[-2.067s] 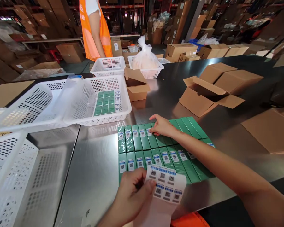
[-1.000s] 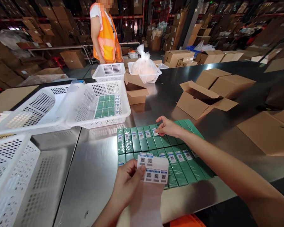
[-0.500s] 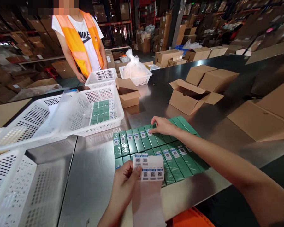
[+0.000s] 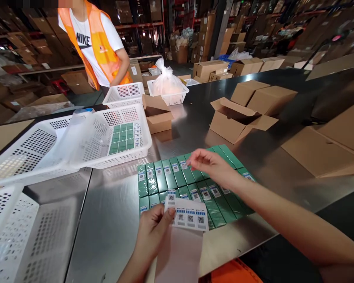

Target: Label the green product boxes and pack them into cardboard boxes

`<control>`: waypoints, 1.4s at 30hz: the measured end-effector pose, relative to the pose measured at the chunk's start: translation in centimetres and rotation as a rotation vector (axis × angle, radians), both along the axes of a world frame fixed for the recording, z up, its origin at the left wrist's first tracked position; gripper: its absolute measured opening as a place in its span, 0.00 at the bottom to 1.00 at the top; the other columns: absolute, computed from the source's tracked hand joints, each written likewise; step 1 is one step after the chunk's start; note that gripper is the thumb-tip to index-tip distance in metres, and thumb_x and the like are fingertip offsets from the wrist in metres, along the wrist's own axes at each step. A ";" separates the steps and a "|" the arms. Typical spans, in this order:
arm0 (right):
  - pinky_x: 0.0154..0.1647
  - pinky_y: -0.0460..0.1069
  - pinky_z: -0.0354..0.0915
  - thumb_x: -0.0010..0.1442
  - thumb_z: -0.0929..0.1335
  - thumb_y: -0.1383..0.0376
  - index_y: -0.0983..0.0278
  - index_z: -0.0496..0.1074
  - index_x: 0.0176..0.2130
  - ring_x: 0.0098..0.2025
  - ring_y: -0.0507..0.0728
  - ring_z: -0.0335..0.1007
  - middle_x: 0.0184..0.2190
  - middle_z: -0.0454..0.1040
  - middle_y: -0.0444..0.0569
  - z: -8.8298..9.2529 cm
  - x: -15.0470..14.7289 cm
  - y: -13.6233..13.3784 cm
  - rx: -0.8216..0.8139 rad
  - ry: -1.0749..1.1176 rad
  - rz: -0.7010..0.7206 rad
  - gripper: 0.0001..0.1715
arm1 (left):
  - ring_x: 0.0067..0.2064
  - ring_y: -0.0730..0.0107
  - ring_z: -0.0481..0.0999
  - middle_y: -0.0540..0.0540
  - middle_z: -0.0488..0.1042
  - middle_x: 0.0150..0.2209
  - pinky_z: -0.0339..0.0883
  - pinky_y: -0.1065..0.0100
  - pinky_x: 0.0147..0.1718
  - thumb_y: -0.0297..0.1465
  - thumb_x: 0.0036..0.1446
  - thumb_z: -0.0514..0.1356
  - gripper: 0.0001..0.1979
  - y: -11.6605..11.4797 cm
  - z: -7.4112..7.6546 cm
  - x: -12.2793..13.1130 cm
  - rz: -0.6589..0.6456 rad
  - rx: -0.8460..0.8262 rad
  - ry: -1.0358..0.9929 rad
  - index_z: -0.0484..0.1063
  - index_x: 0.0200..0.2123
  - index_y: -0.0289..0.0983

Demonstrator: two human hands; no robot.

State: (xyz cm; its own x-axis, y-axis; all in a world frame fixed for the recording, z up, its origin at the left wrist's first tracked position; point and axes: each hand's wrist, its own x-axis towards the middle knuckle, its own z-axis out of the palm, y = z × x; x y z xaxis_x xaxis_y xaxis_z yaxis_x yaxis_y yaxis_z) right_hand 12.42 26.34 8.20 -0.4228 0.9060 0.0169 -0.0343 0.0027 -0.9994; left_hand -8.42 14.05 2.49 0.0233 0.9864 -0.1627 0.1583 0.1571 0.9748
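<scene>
My left hand (image 4: 153, 230) pinches a strip of QR-code label stickers (image 4: 191, 217) between thumb and fingers, its pale backing paper hanging down toward me. A single label sits in the sheet's upper row, with several more below. Over the far row of green boxes (image 4: 167, 182), my right hand (image 4: 209, 163) has thumb and fingertips together on a small label sticker (image 4: 188, 161), partly hidden by the fingers. The shrink-wrapped boxes stand side by side in two rows on the metal table. Those toward the left of the far row carry a QR label near their upper end.
White plastic baskets (image 4: 122, 154) stand at the left, one holding green labelled boxes (image 4: 122, 137). Open cardboard cartons (image 4: 231, 127) sit beyond and to the right. Across the table is a person in an orange vest (image 4: 98, 33), near a basket with a tied plastic bag (image 4: 165, 83).
One label has come off the sheet's upper row and my right hand now has a label at its fingertips. The person across the table has leaned and turned.
</scene>
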 end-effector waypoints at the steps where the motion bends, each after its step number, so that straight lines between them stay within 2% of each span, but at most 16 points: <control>1: 0.39 0.48 0.63 0.52 0.75 0.52 0.60 0.70 0.33 0.35 0.52 0.68 0.33 0.73 0.43 0.1 0.2 0.5 -0.013 -0.006 -0.027 0.18 | 0.24 0.74 0.56 0.52 0.58 0.20 0.50 0.72 0.23 0.56 0.54 0.58 0.29 0.0 0.0 0.0 0.001 0.000 0.004 0.58 0.19 0.38; 7: 0.36 0.48 0.63 0.52 0.75 0.52 0.62 0.69 0.35 0.33 0.52 0.69 0.30 0.73 0.44 0.0 0.0 -0.5 -0.079 -0.148 0.154 0.20 | 0.23 0.74 0.53 0.53 0.55 0.19 0.47 0.71 0.23 0.56 0.55 0.56 0.29 0.1 0.1 -0.1 0.038 0.043 0.048 0.55 0.18 0.39; 10: 0.31 0.46 0.63 0.52 0.75 0.54 0.62 0.70 0.34 0.28 0.50 0.66 0.26 0.70 0.41 -0.5 0.5 0.9 -0.029 -0.216 0.011 0.18 | 0.23 0.73 0.55 0.52 0.57 0.19 0.48 0.71 0.23 0.54 0.57 0.56 0.28 0.1 -0.1 0.0 0.021 0.032 0.036 0.56 0.18 0.38; 13: 0.26 0.45 0.63 0.49 0.77 0.60 0.62 0.69 0.31 0.23 0.49 0.63 0.20 0.67 0.38 -1.5 1.5 4.4 -0.112 -0.347 -0.159 0.16 | 0.24 0.72 0.58 0.51 0.61 0.19 0.50 0.72 0.23 0.52 0.58 0.56 0.27 -0.2 -0.6 0.1 -0.004 0.025 0.059 0.59 0.19 0.38; 17: 0.22 0.44 0.64 0.47 0.78 0.66 0.63 0.68 0.28 0.20 0.48 0.63 0.17 0.67 0.40 -3.3 1.6 7.4 -0.208 -0.443 -0.181 0.16 | 0.24 0.72 0.60 0.50 0.64 0.20 0.50 0.71 0.23 0.51 0.60 0.55 0.26 -0.5 -1.4 0.2 -0.035 0.038 0.100 0.61 0.19 0.37; 23: 0.20 0.43 0.64 0.45 0.78 0.65 0.63 0.70 0.27 0.20 0.49 0.65 0.18 0.70 0.42 -4.4 0.8 7.4 -0.188 -0.531 -0.164 0.14 | 0.24 0.72 0.59 0.50 0.63 0.20 0.49 0.71 0.23 0.51 0.60 0.55 0.26 -0.3 -1.3 0.2 -0.029 0.037 0.098 0.60 0.20 0.38; 29: 0.25 0.46 0.63 0.46 0.75 0.68 0.62 0.70 0.27 0.23 0.51 0.66 0.20 0.71 0.43 -4.5 0.8 7.5 -0.090 -0.726 -0.176 0.11 | 0.24 0.71 0.61 0.49 0.64 0.20 0.51 0.71 0.24 0.51 0.60 0.55 0.26 -0.3 -1.3 0.3 -0.044 0.020 0.098 0.62 0.20 0.37; 33: 0.28 0.47 0.59 0.40 0.78 0.70 0.60 0.67 0.31 0.27 0.55 0.66 0.20 0.67 0.41 -4.1 1.1 8.0 0.026 -0.844 -0.243 0.21 | 0.24 0.71 0.61 0.49 0.65 0.20 0.51 0.71 0.23 0.50 0.60 0.56 0.25 -0.3 -1.5 0.2 -0.021 0.014 0.084 0.64 0.20 0.37; 35: 0.29 0.47 0.57 0.41 0.78 0.67 0.60 0.66 0.34 0.29 0.55 0.66 0.21 0.66 0.39 -3.8 1.1 7.4 0.074 -0.850 -0.251 0.23 | 0.23 0.71 0.61 0.50 0.64 0.19 0.50 0.71 0.23 0.50 0.59 0.57 0.25 -0.2 -1.4 0.2 0.002 0.018 0.079 0.63 0.19 0.37; 37: 0.28 0.46 0.57 0.47 0.77 0.60 0.60 0.66 0.37 0.27 0.54 0.65 0.22 0.65 0.38 -3.3 0.7 5.5 0.085 -0.781 -0.183 0.21 | 0.23 0.72 0.60 0.50 0.63 0.19 0.50 0.72 0.23 0.50 0.59 0.57 0.25 -0.2 -1.2 0.3 0.009 0.027 0.079 0.62 0.18 0.37; 39: 0.27 0.46 0.58 0.53 0.73 0.53 0.60 0.69 0.40 0.27 0.53 0.65 0.24 0.68 0.40 -2.9 -0.1 2.6 0.038 -0.638 0.024 0.19 | 0.23 0.72 0.60 0.50 0.63 0.18 0.50 0.72 0.22 0.50 0.59 0.57 0.26 -0.2 -1.1 0.4 -0.008 0.041 0.098 0.61 0.18 0.38; 41: 0.27 0.46 0.60 0.53 0.73 0.52 0.60 0.72 0.38 0.29 0.53 0.66 0.28 0.71 0.43 -2.4 -1.1 -0.5 -0.016 -0.492 0.239 0.18 | 0.23 0.72 0.61 0.50 0.63 0.19 0.50 0.71 0.23 0.49 0.60 0.56 0.25 -0.2 -1.1 0.4 -0.034 0.055 0.137 0.62 0.19 0.38; 42: 0.27 0.47 0.60 0.52 0.74 0.53 0.61 0.73 0.36 0.30 0.53 0.67 0.29 0.73 0.44 -2.2 -1.5 -1.8 -0.024 -0.442 0.297 0.17 | 0.23 0.71 0.61 0.50 0.63 0.19 0.50 0.71 0.23 0.49 0.60 0.55 0.25 -0.2 -1.1 0.4 -0.050 0.058 0.159 0.62 0.19 0.37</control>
